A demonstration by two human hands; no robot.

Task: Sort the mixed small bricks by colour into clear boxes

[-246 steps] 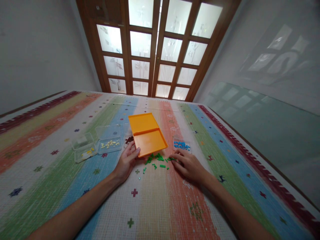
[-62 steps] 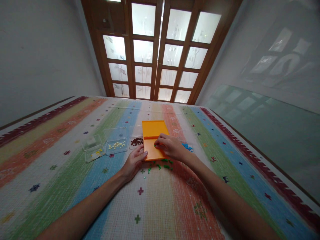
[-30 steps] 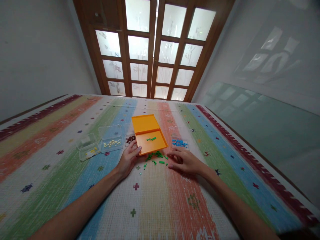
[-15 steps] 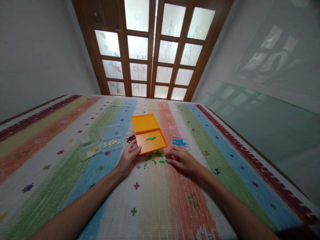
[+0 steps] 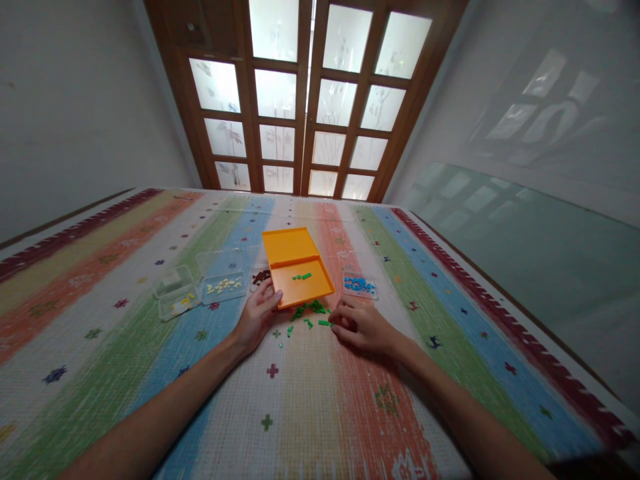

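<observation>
My left hand (image 5: pixel 257 312) is closed on the near left edge of an open orange plastic box (image 5: pixel 305 291), thumb on top. The box is tilted, its lid (image 5: pixel 291 245) folded back away from me. Inside lie a few small green bricks (image 5: pixel 306 276). More loose green bricks (image 5: pixel 316 307) are scattered on the cloth just below the box's front edge. To their right, my right hand (image 5: pixel 363 325) rests low over the cloth, thumb and forefinger pinched together beside a green piece. Whatever lies between those fingertips is too small to make out.
A clear box of blue pieces (image 5: pixel 359 285) sits beyond my right hand. Left of the orange box are brown pieces (image 5: pixel 261 276), an open clear box of cream pieces (image 5: pixel 224 287) and another with yellow and white pieces (image 5: pixel 184 305). A striped tablecloth (image 5: pixel 310 407) covers the table.
My right thumb and fingers have drawn together into a pinch at the right edge of the green bricks. My left hand and the orange box stay almost still.
</observation>
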